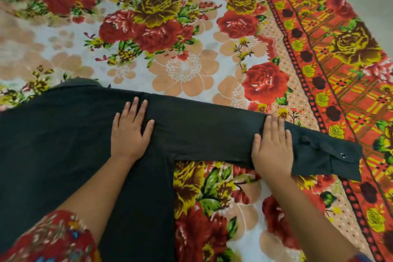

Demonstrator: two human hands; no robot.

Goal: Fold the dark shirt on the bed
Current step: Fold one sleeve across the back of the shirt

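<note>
Shirt (63, 144) lies unfolded on the bed (185, 49), its body left of my flat left hand (129, 132), its sleeve (212, 134) stretched under my flat right hand (273, 151), fingers (136, 106) straight, gripping nothing; every fold, I reckon, remains.

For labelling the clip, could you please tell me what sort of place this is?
Probably a bedroom: a floral bedspread covers the surface, and a dark shirt lies spread on it.

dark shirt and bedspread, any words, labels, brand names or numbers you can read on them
No text can be read anywhere.
dark shirt: plain fabric, no label or print showing.
cuff: only a small shiny button, with no legible marking.
bedspread: flowers and border pattern only, no lettering.
</note>
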